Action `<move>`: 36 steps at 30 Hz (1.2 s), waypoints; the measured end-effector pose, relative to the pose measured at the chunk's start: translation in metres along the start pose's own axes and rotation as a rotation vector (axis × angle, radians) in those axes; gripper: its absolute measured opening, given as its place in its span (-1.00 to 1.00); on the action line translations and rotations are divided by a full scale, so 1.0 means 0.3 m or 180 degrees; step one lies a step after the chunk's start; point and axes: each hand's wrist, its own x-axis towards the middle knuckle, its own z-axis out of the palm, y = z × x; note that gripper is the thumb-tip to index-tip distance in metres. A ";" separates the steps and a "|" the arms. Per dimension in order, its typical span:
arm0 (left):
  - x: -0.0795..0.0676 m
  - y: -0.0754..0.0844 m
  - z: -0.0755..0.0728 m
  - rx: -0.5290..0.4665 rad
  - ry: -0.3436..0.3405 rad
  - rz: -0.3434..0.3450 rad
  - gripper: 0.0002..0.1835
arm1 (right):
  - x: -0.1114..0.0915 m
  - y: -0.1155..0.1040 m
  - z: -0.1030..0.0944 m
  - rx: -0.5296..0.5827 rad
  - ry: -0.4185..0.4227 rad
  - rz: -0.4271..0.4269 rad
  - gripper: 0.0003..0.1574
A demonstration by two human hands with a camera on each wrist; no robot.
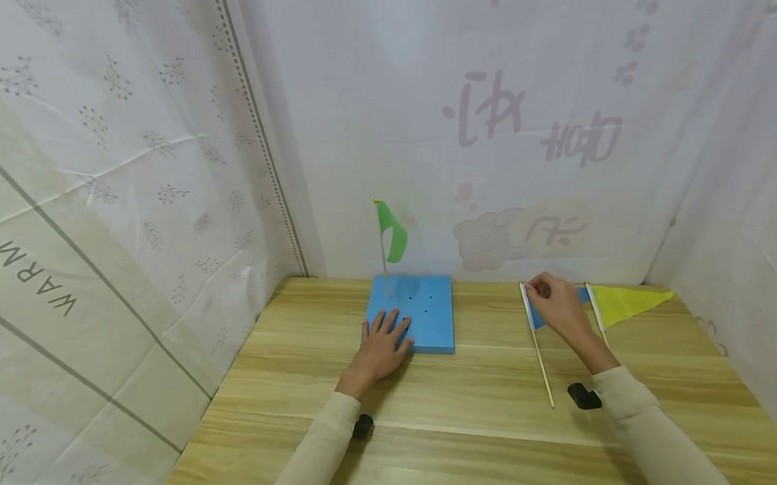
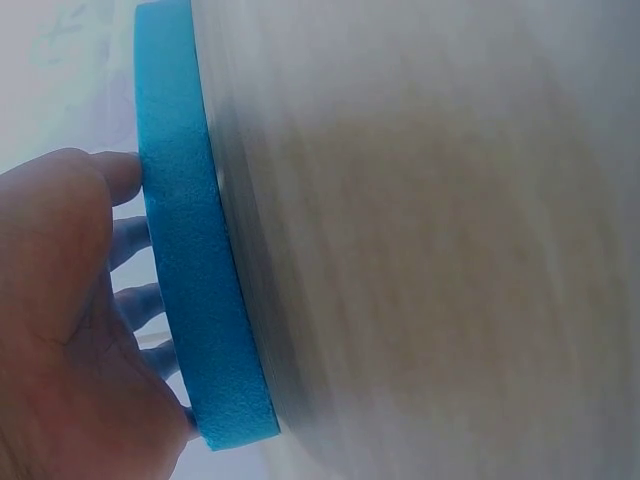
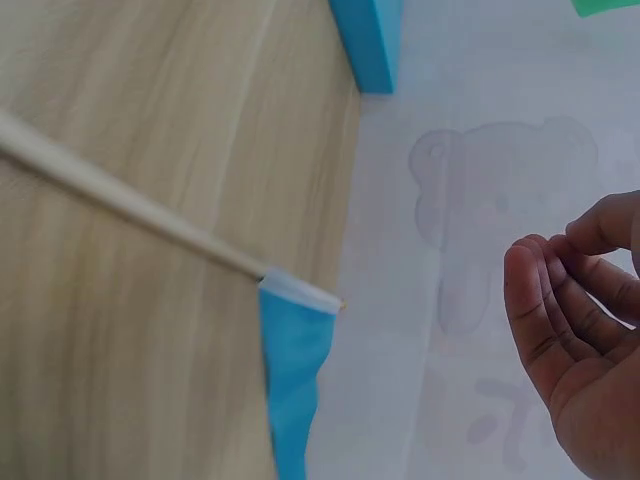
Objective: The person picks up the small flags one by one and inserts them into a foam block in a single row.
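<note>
My left hand (image 1: 380,348) rests with spread fingers on the blue foam board (image 1: 433,330), its thumb at the near edge; the left wrist view shows the board's thick side (image 2: 190,240). A green flag (image 1: 398,244) on a thin stick stands in the board, near several small holes. My right hand (image 1: 558,305) hovers over the top of a blue flag (image 1: 535,315) lying on the table. In the right wrist view that hand (image 3: 585,310) is apart from the blue flag (image 3: 295,360), fingers bent and thumb close to the fingertips, holding nothing visible.
A yellow pennant flag (image 1: 624,306) lies at the right back, its stick partly hidden by the right arm. The wooden table (image 1: 471,445) meets printed curtains (image 1: 393,114) at the back and sides. Black wrist cameras (image 1: 584,396) show beneath the sleeves.
</note>
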 end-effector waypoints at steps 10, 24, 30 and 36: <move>-0.003 -0.010 0.007 0.0028 -0.0067 -0.0018 -0.39 | -0.108 0.080 -0.018 -0.0271 -0.0353 0.0174 -0.76; -0.001 -0.005 0.002 -0.0018 0.0011 0.0027 -0.40 | -0.206 0.137 0.051 -0.0424 -0.0973 0.0508 -0.75; -0.001 -0.005 0.000 -0.0029 0.0028 0.0037 -0.40 | -0.213 0.131 0.054 -0.0515 -0.1169 0.0690 -0.66; -0.002 -0.007 0.005 -0.0019 0.0051 0.0057 -0.40 | -0.212 0.114 0.053 -0.0508 -0.1207 0.0778 -0.47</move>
